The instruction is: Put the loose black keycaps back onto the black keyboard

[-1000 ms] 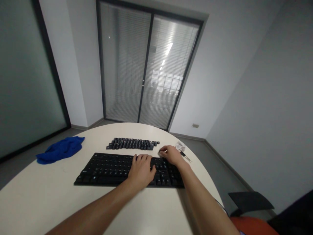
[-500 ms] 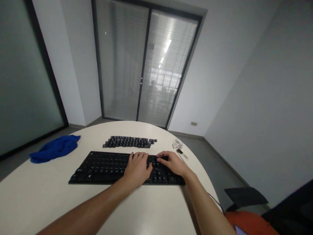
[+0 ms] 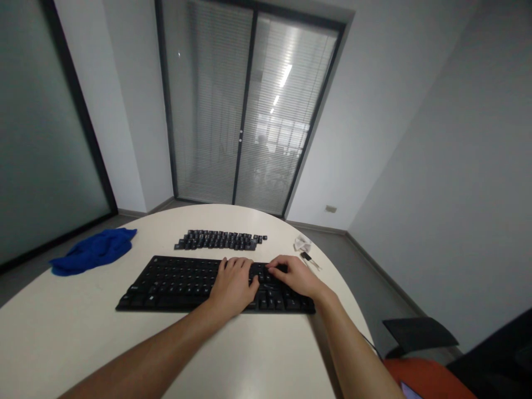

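A black keyboard (image 3: 178,282) lies on the pale round table. My left hand (image 3: 233,284) rests palm down across its middle, fingers spread over the keys and holding nothing. Over the right part of the keyboard is my right hand (image 3: 293,272), its thumb and index finger bent together at the upper keys; whatever may be between the fingertips is too small to make out. Beyond the keyboard, loose black keycaps (image 3: 220,240) are laid out in rows.
A blue cloth (image 3: 95,252) lies at the table's left. On the right are a clear plastic bag (image 3: 302,243) and a small black-ended tool (image 3: 310,259). The table's edge (image 3: 353,302) curves past my right arm, near an orange chair (image 3: 424,377) with a black armrest (image 3: 419,333).
The view has shifted very slightly. Both hands keep nearly the same places on the keyboard, and the right fingertips have moved only a little.
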Action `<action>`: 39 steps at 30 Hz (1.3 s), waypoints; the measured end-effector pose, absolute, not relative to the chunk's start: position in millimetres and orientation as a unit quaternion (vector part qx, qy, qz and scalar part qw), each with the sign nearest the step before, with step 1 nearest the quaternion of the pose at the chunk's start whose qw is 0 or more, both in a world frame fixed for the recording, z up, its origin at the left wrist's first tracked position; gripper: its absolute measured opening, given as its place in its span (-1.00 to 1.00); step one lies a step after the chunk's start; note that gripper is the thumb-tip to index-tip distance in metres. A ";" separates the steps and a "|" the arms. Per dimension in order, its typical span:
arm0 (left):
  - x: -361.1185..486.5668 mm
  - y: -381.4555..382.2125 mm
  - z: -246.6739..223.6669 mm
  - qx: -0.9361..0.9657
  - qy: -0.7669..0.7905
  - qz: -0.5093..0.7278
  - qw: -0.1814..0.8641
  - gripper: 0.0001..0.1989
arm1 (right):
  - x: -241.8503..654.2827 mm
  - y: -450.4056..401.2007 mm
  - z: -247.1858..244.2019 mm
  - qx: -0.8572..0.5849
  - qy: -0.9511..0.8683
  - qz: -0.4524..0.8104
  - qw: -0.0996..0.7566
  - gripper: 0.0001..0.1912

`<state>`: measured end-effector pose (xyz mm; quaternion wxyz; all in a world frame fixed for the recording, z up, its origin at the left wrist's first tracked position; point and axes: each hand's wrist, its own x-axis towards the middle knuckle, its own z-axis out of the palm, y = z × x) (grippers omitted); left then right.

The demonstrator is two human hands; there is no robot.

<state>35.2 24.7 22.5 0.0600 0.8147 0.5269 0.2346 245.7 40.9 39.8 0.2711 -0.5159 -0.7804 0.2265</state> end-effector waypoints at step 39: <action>35.7 26.8 19.5 0.811 0.531 0.238 0.066 -0.69 | 243.6 57.6 29.9 -0.671 -0.663 0.255 0.215 -0.63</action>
